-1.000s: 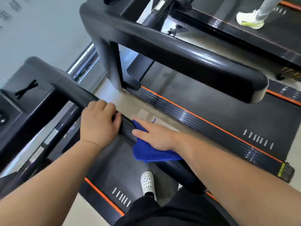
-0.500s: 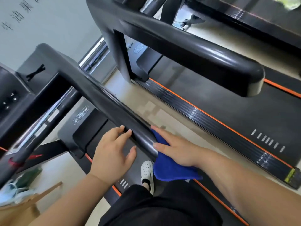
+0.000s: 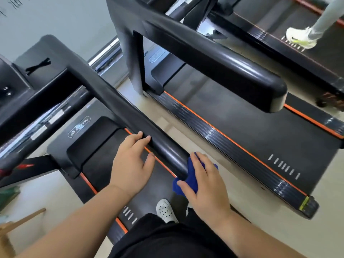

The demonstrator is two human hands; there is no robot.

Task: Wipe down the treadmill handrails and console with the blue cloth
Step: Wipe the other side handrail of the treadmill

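At handrail (image 3: pixel 141 127) near end: right hand (image 3: pixel 206 183) clamps blue cloth (image 3: pixel 191 175) there; left hand (image 3: pixel 130 164) spread open beside; rail runs away up-left.

A pale floor (image 3: pixel 214 175) carries black treadmills side by side with a strip of bare floor between them. The near treadmill's belt (image 3: pixel 104 164) bears a white shoe (image 3: pixel 164 210). On the far belt (image 3: pixel 297 13) stands another white shoe (image 3: pixel 299 37).

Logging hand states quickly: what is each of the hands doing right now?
Left hand: open, fingertips on the handrail, holding nothing.
Right hand: closed on the blue cloth at the handrail's end.
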